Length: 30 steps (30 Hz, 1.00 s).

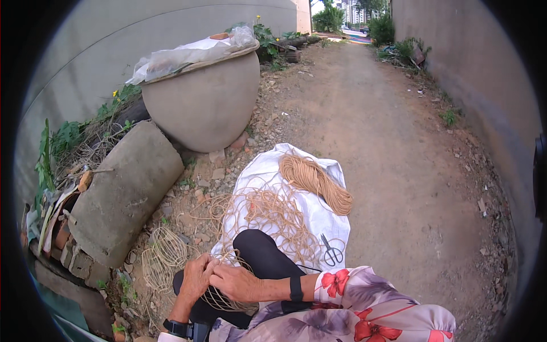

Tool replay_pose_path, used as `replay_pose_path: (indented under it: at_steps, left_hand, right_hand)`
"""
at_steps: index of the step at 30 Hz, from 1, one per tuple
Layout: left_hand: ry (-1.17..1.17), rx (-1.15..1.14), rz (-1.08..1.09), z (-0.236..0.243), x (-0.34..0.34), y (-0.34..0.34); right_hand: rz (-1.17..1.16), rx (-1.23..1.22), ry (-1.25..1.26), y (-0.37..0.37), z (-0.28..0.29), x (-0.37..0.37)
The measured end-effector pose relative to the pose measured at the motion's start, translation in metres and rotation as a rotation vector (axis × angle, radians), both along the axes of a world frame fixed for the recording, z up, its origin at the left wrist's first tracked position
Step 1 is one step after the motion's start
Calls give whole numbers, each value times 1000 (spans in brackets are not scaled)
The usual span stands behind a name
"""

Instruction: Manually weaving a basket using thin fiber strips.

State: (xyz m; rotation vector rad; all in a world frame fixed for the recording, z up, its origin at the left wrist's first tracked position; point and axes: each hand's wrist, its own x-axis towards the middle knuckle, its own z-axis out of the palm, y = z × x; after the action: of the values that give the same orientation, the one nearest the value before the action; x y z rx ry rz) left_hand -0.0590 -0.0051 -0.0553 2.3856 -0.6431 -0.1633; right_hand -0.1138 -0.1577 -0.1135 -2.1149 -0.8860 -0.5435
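In my lap, over dark trousers, rests an openwork woven piece [219, 301] of tan cord-like strands. My left hand [195, 277] pinches its upper edge, fingers closed. Close against it, my right hand [236, 283] is also closed on the piece, and the fingertips of both hands meet. Whatever strand lies between them is hidden. A loose tangle of tan cord [268, 212] spreads over a white woven sheet [250, 175] ahead of my knees. On the sheet's far right lies a thick bundled hank of cord [316, 181]. Dark-handled scissors [331, 251] lie near its right edge.
Left of my knees, another openwork bundle of pale strands [164, 259] sits on stony ground. Beyond it lies a concrete cylinder [126, 191]. A big grey pot [202, 100] with plastic sheeting [191, 54] over its top stands farther off. A dirt path [393, 148] runs between walls.
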Motion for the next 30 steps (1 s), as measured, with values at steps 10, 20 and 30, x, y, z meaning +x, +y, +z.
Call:
replay_pose_path:
  at_steps: [10,20,30]
  left_hand:
    - [-137,-234,177,-17,-9,-10]
    - [-384,-42,48,-22,-15,-19]
    - [208,-249,-223,-10,47,25]
  right_hand:
    - [166,80,618,-54,49,-11]
    - [95,-25,1041,-64,41,-13]
    - [115,801,1164,-50,15,73]
